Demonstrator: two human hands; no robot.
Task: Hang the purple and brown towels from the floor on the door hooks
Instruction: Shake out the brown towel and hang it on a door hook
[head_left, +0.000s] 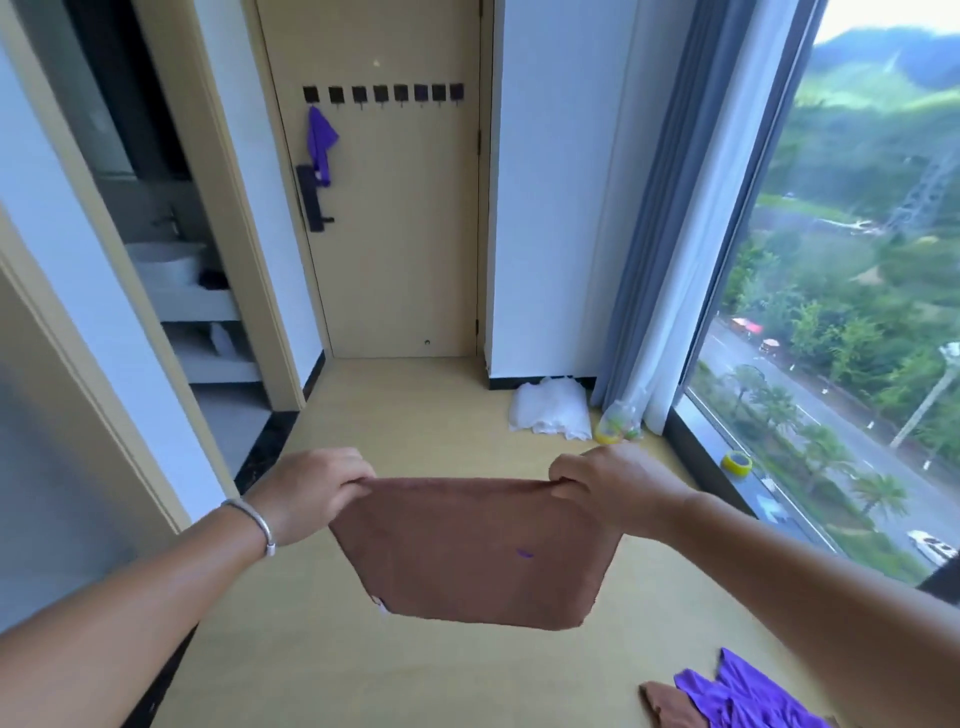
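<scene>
Before the closed door, I am holding a brown towel spread out at chest height, my left hand pinching one top corner and my right hand pinching the other, fingers curled tight over the hem on both sides. Between the two grips the top edge is pulling nearly straight while the rest is hanging in a loose sheet, its lower corners drooping inward, which I am reading as thin, light, limp cloth with no stiffness of its own. It should be giving no trouble by weight, but it will be folding wherever it is not held, so I am judging a corner or the middle of the top hem the best place to catch on a hook. One purple towel is already hanging from the leftmost of the black hooks on the door. On the floor by my right arm, another purple towel and a second brown towel are lying crumpled and touching, yet to be picked up.
</scene>
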